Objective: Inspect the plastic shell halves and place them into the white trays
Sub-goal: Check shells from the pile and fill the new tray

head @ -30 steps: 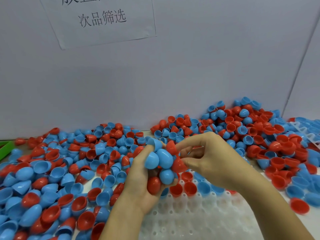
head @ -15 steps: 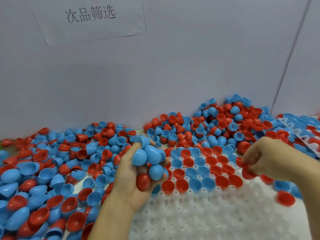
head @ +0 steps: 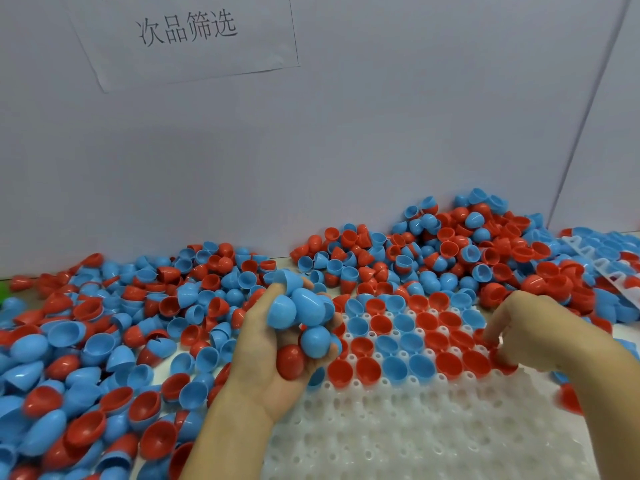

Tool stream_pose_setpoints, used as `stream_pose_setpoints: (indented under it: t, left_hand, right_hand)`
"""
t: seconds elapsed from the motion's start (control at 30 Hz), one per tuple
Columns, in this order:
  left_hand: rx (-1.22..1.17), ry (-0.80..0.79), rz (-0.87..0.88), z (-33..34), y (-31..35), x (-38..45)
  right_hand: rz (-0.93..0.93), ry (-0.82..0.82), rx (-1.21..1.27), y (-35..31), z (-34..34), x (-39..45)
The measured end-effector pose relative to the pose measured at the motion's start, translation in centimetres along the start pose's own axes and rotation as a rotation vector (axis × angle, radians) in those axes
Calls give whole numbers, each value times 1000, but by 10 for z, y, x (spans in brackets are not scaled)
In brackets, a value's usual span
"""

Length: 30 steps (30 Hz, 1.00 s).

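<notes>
My left hand [head: 263, 362] is raised over the left edge of the white tray [head: 398, 434] and grips a handful of shell halves [head: 301, 313], several blue and one red. My right hand [head: 533, 334] is down at the right end of the tray's filled rows, its fingers curled round red shell halves [head: 502, 362] that touch the tray. Several rows of red and blue halves [head: 412, 341] sit open side up in the tray's far cups. The near cups of the tray hold nothing.
Loose red and blue shell halves [head: 104, 341] lie heaped on the table to the left, behind and to the right of the tray. A second white tray [head: 599, 265] pokes out of the heap at far right. A grey wall with a paper notice [head: 187, 32] stands behind.
My right hand left the handful in my left hand, swung right, and came down onto the right end of the tray's rows with red halves. My left hand stayed put.
</notes>
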<state>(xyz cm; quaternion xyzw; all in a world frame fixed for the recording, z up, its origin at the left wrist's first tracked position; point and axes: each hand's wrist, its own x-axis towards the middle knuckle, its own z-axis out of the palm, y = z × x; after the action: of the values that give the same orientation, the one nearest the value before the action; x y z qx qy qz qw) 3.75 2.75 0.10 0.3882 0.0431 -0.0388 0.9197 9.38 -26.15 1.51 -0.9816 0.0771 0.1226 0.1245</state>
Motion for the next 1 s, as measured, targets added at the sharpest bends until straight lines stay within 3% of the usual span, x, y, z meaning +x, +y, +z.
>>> stream_pose_setpoints:
  t: [0.13,0.23,0.33,0.43,0.57,0.83,1.0]
  left_hand:
    - [-11,-10,11,0,0,0]
    - [-4,5,9,1,-2,2]
    - [51,12,16,5,-4,4]
    - [139,-1,11,8,-5,5]
    - [151,67,-17,8,-7,7]
    - [157,85,0,11,-3,5]
    - [266,94,-47,17,-3,2]
  right_hand:
    - [-119,129,-42,-6,-19,-10]
    - [-344,266,87,-36,-29,-26]
    - [-692,138,432,-88,-25,-57]
    - [-861,108,578,-123,-4,-70]
    - [-883,273,555,-135,14,-65]
    - [-858,258,575,-134,22,-59]
    - [-792,318,759,-142,21,-61]
